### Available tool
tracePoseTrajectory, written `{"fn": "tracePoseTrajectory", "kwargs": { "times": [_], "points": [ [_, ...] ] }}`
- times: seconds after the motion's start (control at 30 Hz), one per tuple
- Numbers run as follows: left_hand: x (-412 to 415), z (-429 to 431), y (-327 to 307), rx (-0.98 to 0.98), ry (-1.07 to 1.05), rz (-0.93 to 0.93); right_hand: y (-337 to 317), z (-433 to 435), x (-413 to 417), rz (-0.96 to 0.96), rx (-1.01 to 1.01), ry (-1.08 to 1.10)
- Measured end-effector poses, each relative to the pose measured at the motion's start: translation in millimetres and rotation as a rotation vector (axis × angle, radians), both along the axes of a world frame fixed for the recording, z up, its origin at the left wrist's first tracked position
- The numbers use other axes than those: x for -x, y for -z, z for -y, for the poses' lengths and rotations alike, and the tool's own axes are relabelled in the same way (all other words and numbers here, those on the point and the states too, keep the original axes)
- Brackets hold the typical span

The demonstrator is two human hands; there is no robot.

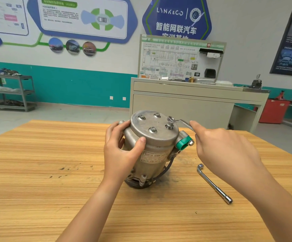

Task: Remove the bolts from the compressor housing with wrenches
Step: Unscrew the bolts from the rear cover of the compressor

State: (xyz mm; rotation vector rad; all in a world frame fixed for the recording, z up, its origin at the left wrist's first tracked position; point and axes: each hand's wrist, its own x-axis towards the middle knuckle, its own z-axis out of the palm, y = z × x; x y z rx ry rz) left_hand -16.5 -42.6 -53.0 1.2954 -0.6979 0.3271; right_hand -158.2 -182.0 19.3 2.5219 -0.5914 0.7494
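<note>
A grey metal compressor housing (156, 137) stands on end on the wooden table (37, 172). Its round top cover carries several bolts, among them a near one (152, 130) and a raised one (169, 126) at the right. My left hand (122, 151) grips the housing's left side, thumb on the cover's rim. My right hand (223, 151) holds the handle of a ring wrench (178, 121). The wrench's ring end hovers just above the raised right bolt, off its head.
An L-shaped socket wrench (214, 184) lies on the table to the right of the housing. A green cap (182, 142) with a bolt sits on the housing's right port. Behind the table stand a beige training bench (185, 105) and a metal shelf cart (11, 91).
</note>
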Motion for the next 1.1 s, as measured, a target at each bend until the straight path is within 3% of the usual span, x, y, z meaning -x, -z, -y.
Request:
{"fn": "tracePoseTrajectory", "kwargs": {
  "times": [0.33,0.43,0.6,0.7,0.87,1.0,1.1],
  "points": [
    [-1.1,1.7,-0.5,-0.010,0.003,0.014,-5.2,-22.4,-1.7,-0.158,0.093,0.109],
    [-3.7,0.3,0.0,0.002,0.011,0.015,6.7,-35.6,-0.9,-0.237,0.106,0.278],
    [-6.8,-2.8,0.8,0.022,0.001,0.020,10.5,-24.3,2.5,-0.156,0.044,0.114],
    [-6.3,-1.0,0.1,-0.003,0.006,0.028,-5.9,-24.4,1.2,-0.196,0.109,0.091],
    [0.3,7.9,-1.2,-0.007,-0.025,0.031,-19.2,-29.8,-8.1,-0.249,0.036,0.071],
    [-0.4,7.8,-1.5,-0.010,-0.019,0.031,-5.5,-27.3,-1.1,-0.193,0.120,0.123],
    [-6.0,1.0,0.2,0.012,0.010,0.019,9.2,4.5,2.3,0.130,0.146,-0.095]
  ]
}}
